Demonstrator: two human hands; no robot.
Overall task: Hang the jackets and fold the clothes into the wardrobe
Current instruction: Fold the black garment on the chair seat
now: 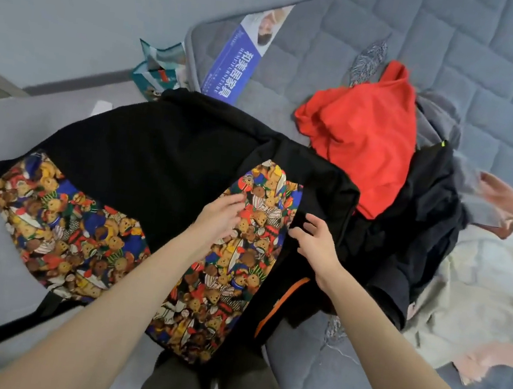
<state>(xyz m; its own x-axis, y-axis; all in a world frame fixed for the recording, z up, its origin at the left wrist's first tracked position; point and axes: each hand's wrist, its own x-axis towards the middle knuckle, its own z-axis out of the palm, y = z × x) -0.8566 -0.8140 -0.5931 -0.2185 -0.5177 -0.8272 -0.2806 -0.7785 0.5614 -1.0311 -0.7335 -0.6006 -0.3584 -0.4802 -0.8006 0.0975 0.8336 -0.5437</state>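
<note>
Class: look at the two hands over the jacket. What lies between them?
In the head view, the bear-print panel of the jacket lies between the left hand and right hand.

My forearms bare, stretched fwd. L hand [220, 219] flat, fingers straight. R hand [315, 246] just beside, fingers half-curled, thumb out; grip unclear.

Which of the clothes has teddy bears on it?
The black jacket in front: its panels show teddy bears. The red top and white garment are plain.
</note>
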